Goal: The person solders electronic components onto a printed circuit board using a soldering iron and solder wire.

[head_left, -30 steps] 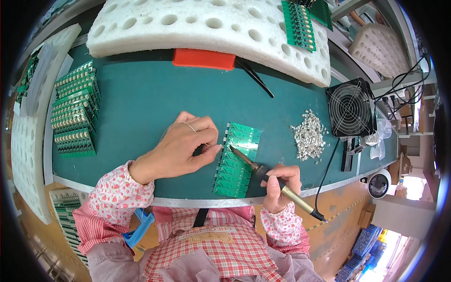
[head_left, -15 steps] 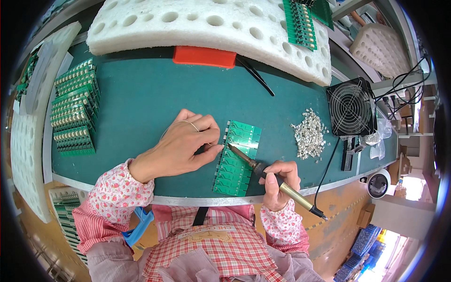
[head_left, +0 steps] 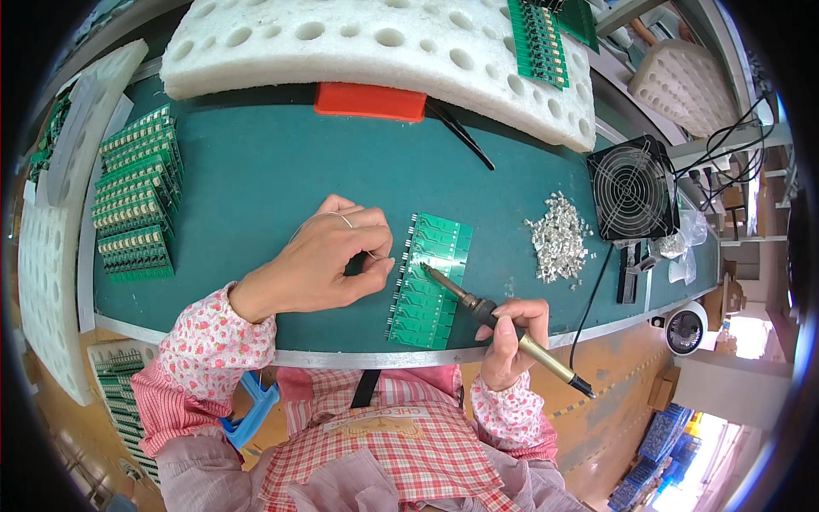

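A green circuit board panel (head_left: pixel 431 282) lies on the teal mat near the front edge. My right hand (head_left: pixel 510 341) grips a soldering iron (head_left: pixel 478 305) like a pen, its tip resting on the panel's left part. My left hand (head_left: pixel 328 264) lies just left of the panel, fingers curled, pinching a thin solder wire (head_left: pixel 375 254) that loops over the fingers and points toward the panel's left edge.
A pile of small metal parts (head_left: pixel 559 243) lies right of the panel, a black fan (head_left: pixel 631 189) beyond it. Stacked green boards (head_left: pixel 132 205) sit at the left. White perforated foam (head_left: pixel 375 38), a red block (head_left: pixel 369 101) and black tweezers (head_left: pixel 461 135) lie at the back.
The iron tip has shifted slightly along the panel's left part. My left hand has barely moved.
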A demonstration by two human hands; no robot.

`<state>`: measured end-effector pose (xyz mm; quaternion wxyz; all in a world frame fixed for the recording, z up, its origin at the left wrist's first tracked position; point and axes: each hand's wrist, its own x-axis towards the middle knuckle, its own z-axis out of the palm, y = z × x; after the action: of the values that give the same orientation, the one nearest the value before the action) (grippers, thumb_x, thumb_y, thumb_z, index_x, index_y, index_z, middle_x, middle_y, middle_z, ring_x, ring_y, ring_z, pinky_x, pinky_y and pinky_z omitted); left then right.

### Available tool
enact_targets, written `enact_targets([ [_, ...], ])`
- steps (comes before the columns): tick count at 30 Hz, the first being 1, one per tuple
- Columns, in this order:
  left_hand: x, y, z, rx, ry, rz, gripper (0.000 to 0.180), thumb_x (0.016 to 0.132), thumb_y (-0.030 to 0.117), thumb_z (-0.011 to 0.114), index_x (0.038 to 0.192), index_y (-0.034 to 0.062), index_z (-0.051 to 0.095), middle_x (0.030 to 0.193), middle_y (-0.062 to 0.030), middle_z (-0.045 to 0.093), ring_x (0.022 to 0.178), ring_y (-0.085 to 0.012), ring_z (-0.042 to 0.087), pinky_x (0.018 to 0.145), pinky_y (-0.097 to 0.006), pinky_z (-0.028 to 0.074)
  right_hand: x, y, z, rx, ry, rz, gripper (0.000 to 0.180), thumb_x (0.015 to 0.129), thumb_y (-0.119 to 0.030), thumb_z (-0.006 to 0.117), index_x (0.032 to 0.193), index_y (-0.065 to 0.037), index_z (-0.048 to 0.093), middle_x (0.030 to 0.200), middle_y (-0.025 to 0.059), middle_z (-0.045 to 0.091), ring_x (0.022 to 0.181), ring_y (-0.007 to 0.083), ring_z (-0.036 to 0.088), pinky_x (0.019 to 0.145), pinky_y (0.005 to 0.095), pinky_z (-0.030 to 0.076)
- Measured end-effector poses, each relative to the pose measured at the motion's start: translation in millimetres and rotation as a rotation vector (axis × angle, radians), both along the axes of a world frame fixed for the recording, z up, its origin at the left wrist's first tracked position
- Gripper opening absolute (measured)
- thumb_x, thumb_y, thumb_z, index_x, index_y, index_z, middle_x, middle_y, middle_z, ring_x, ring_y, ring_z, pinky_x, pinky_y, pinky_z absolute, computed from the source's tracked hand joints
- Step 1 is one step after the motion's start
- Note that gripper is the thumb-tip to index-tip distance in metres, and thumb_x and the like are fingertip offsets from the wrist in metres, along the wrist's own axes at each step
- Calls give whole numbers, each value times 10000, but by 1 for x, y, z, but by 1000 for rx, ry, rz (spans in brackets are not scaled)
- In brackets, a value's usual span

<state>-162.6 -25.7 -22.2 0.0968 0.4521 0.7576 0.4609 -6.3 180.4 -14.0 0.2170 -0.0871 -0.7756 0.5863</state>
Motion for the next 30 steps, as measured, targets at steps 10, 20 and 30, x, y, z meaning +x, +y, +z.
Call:
enact_targets([
  [10,5,0,3,-56,51,-42,164,740,66,629,663,81,485,749,6,525,686,-152,487,811,-319,316,5,-7,0,-69,-75,-12,151,867,-126,553,909,1,485,692,73,595,543,95,567,523,224,464],
  [20,4,0,4,-81,34,-58,153,742,70,630,676,83,493,768,5,524,683,-154,473,813,-325,313,1,-8,0,-51,-78,-21,155,866,-128,571,900,0,492,681,65,598,541,93,573,522,218,463],
  [30,4,1,3,-100,42,-62,151,754,95,632,686,84,498,786,2,522,680,-160,467,817,-329,304,0,-6,-2,-20,-40,26,127,852,-95,570,898,-2,497,676,66,592,532,98,568,504,224,454],
])
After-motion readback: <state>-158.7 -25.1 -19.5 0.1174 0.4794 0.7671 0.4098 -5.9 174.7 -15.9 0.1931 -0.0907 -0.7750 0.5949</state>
